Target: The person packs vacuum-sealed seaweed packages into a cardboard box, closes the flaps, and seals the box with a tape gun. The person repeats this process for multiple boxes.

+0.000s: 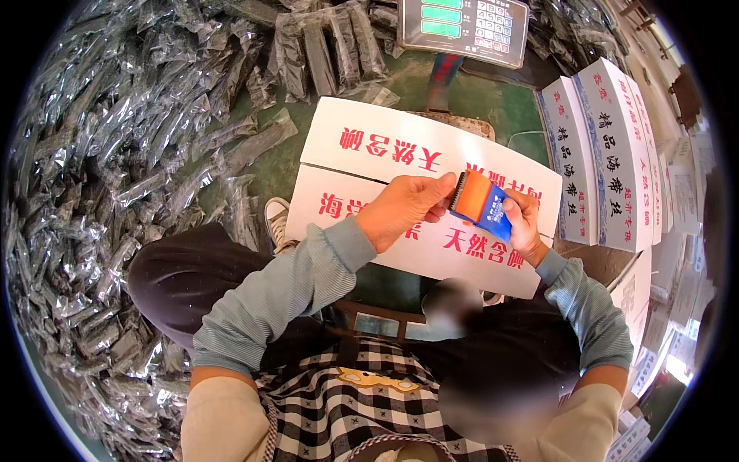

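My right hand (522,222) is closed around the blue end of a hand-held packing tape dispenser (484,202) with a toothed edge. An orange part, perhaps the tape roll, shows on it. My left hand (413,202) is at the toothed edge, thumb and fingers together; whether they pinch the tape end cannot be told. Under both hands lies a white cardboard box (369,136) with red printed characters, its two top flaps folded down and a narrow gap between them.
Many clear plastic packets of dark strips (133,144) cover the floor on the left. A digital scale display (462,29) stands beyond the box. White printed cartons (615,156) are stacked at the right. My knees and a shoe (278,222) flank the box.
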Motion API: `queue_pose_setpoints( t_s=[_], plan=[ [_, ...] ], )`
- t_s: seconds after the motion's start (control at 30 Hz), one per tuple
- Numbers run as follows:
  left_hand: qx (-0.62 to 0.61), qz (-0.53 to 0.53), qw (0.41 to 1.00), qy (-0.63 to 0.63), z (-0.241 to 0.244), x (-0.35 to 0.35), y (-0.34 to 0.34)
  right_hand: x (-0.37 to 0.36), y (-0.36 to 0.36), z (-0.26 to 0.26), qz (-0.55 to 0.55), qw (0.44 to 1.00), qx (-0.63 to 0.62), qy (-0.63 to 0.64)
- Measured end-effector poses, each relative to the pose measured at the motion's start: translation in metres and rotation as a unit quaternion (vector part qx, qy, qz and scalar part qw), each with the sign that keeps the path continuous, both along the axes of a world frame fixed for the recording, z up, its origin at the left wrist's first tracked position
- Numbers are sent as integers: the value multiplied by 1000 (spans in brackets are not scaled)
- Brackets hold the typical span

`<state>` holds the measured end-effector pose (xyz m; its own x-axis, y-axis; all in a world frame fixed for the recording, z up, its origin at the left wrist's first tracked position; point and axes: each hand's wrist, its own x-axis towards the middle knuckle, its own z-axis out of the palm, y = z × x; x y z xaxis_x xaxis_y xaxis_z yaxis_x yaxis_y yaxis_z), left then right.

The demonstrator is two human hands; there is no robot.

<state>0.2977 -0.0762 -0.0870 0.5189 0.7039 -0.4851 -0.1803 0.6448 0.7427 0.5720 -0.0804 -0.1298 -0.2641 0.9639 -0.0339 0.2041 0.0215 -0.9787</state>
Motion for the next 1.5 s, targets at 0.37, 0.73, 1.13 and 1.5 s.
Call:
queue_pose_setpoints(
  t_s=[0.37,0.73,1.13,1.5],
  plan=[
    [63,232,945,222,-23,-106,3,-11,11,78,42,984,-156,-79],
    [73,320,898,294,-117,-213,15,-111,31,74,29,945,-112,-306],
    [86,282,895,335,-208,-204,16,-112,34,81,57,943,-114,-309],
    [221,168,652,705,-86,-98,65,-60,37,89,105,911,-79,-392]
  ],
)
